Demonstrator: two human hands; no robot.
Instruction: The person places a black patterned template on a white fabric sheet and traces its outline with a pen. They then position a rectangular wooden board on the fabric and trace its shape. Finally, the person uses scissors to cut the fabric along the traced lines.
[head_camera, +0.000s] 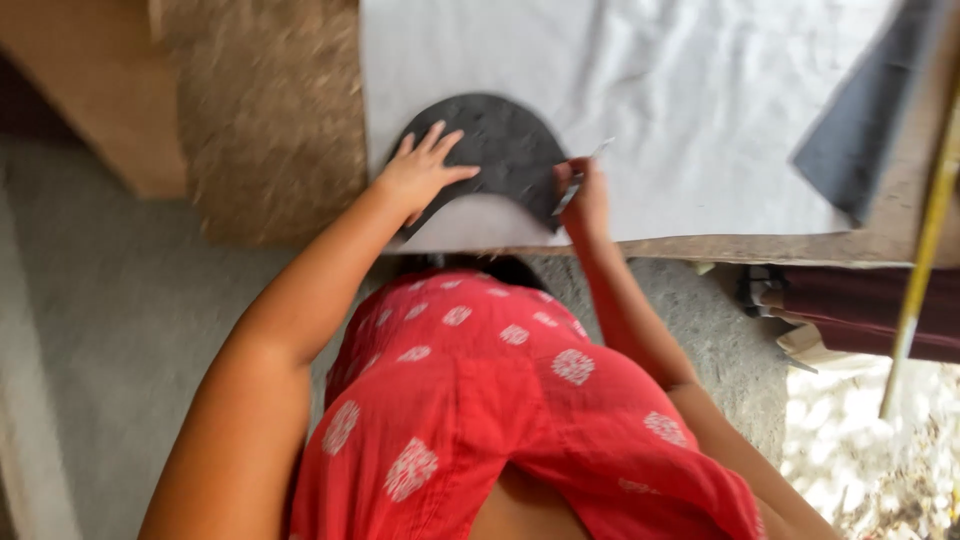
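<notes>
Blurring hides detail; my right hand (585, 195) pinches a thin pale marking tool (590, 165), kind unclear, at the dark curved template (500, 150). My left hand (420, 175) lies flat, fingers spread, on that rough crescent-shaped piece. It sits on smooth white cloth (700, 100) near the table edge (700, 247).

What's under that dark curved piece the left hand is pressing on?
The dark curved piece lies on a white sheet, which shows all around it. The left hand rests flat on top. Whatever lies directly beneath the piece is covered.
</notes>
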